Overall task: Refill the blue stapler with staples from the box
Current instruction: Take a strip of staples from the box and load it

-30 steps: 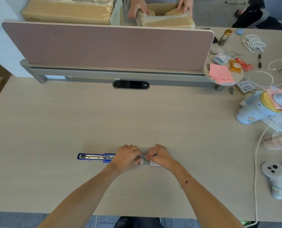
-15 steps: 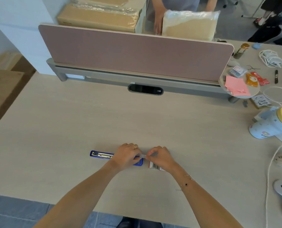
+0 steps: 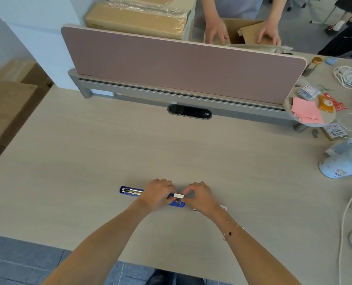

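Both forearms are bare to the frame edge, with no sleeves visible. The left hand [image 3: 158, 195] carries one thin gold ring, and the right hand [image 3: 201, 197] also shows a narrow ring, its detail too small to make out. The right wrist wears a fine gold chain bracelet [image 3: 233, 228] set with small charms, one of them dark and clover-shaped.

Single head-worn view: looks forward and steeply down over the table [image 3: 88, 161], hands close below centre.
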A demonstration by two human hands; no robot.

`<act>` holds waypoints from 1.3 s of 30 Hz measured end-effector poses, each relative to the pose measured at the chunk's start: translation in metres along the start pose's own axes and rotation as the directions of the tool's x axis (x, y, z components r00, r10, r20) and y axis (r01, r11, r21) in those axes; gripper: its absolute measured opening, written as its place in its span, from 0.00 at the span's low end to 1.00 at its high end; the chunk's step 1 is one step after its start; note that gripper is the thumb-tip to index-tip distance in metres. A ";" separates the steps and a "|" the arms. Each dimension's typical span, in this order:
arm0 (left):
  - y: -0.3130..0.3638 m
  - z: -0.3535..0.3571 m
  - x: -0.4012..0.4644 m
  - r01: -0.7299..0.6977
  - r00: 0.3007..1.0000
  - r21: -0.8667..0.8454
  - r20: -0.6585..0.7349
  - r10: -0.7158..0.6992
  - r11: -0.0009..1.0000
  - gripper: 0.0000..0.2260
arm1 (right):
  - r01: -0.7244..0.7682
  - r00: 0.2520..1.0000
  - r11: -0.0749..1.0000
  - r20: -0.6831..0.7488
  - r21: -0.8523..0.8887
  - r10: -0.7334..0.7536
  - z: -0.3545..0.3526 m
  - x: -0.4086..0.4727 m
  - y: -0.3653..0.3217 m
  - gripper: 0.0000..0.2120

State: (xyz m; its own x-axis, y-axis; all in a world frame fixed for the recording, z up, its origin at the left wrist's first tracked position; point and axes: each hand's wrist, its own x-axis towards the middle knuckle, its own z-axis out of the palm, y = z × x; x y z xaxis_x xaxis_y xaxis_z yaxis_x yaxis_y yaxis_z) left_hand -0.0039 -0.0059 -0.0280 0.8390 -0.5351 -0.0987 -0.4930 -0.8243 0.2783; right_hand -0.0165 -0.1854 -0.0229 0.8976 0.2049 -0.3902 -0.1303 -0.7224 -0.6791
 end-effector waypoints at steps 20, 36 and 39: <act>-0.007 0.013 0.004 0.050 0.986 -0.008 0.161 -0.048 0.999 0.06 | 0.183 0.978 0.903 -0.024 -0.389 -0.208 0.022 0.003 0.001 0.06; -0.025 0.014 -0.011 0.112 0.985 -0.053 0.141 -0.104 0.992 0.04 | 0.098 0.988 0.805 -0.040 -0.585 -0.149 0.029 -0.006 0.017 0.11; -0.044 0.010 -0.020 0.136 0.984 -0.119 0.129 -0.120 0.984 0.15 | 0.094 0.988 0.838 -0.053 -0.538 -0.145 0.029 -0.005 0.020 0.11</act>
State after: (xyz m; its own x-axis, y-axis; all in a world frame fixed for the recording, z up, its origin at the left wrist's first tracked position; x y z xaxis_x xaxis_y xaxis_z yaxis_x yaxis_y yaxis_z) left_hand -0.0012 0.0388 -0.0476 0.8554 -0.4514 -0.2539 -0.3435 -0.8614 0.3742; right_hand -0.0360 -0.1819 -0.0521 0.9281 0.2720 -0.2542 0.2017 -0.9413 -0.2707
